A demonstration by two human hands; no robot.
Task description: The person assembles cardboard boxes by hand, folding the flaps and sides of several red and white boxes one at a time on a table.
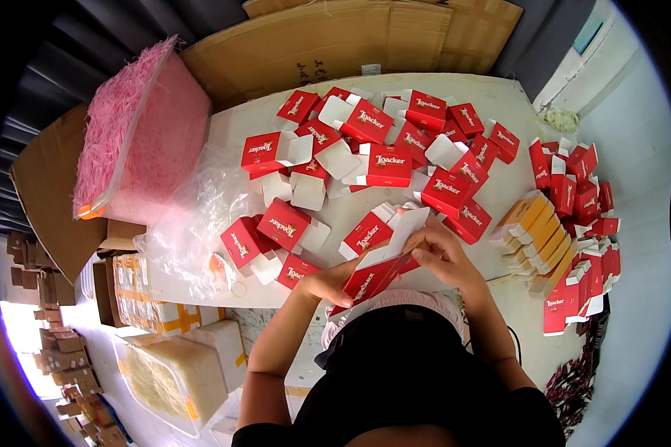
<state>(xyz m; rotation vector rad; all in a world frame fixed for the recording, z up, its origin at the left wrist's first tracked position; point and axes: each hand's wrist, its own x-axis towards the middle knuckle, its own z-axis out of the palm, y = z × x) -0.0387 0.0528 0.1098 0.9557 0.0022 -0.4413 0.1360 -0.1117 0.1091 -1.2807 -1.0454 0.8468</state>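
Note:
A partly flattened red carton point(373, 281) with a raised white flap is held in front of my body at the table's near edge. My left hand point(329, 284) grips its left end, thumb along the red face. At the other end, my right hand point(441, 253) has its fingers closed around the carton beside the white flap. Just beyond my hands lies another red carton point(367, 234) with open white flaps. Several more red cartons, such as one nearby point(446, 191), are spread over the white table point(235, 119), many with flaps standing open.
A clear bin point(153, 141) of pink paper shreds stands at the left, beside a crumpled plastic bag point(201, 223). To the right are stacked yellow-sided flat cartons point(537, 237) and a pile of red cartons point(585, 197). Cardboard sheets point(335, 45) line the back; another bin point(160, 380) sits lower left.

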